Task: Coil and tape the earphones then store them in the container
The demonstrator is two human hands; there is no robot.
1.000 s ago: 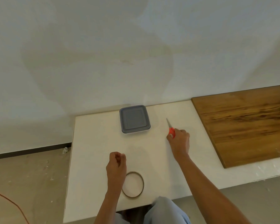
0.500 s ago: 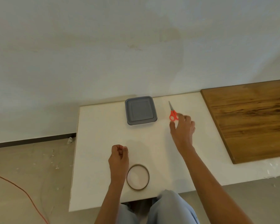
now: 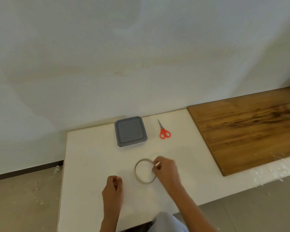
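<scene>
Right hand (image 3: 165, 170) off scissors (image 3: 164, 132), now at tape roll (image 3: 136, 171) rim

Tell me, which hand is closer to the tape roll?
The right. The right hand touches the right rim of the tape roll; the left hand is clenched to its left, apart.

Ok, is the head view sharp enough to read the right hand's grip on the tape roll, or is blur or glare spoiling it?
Head view: motion blur smears the right hand at the rim of the tape roll, so its grip can't be read. Head view: the scissors and container look sharp; the light is soft, without glare, and shadows are faint.
</scene>
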